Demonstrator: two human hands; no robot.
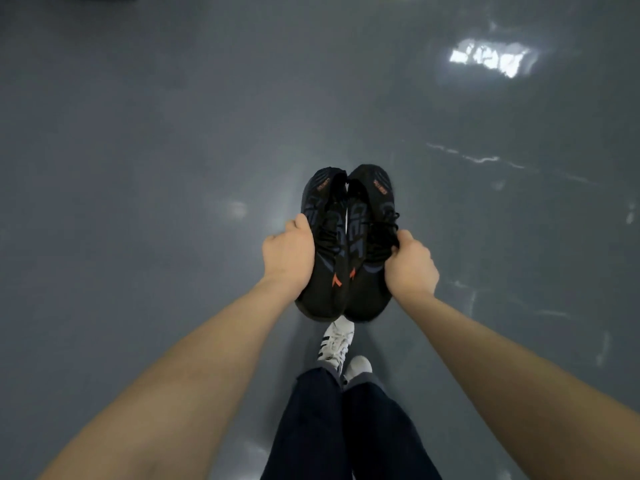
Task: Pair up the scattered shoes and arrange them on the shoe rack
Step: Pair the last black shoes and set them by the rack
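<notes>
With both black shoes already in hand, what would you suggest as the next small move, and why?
Probably carry them, kept together, to the shoe rack, which is out of view. The left hand grips the left black knit shoe with orange accents, the right hand its match, sides touching above the grey floor.
</notes>
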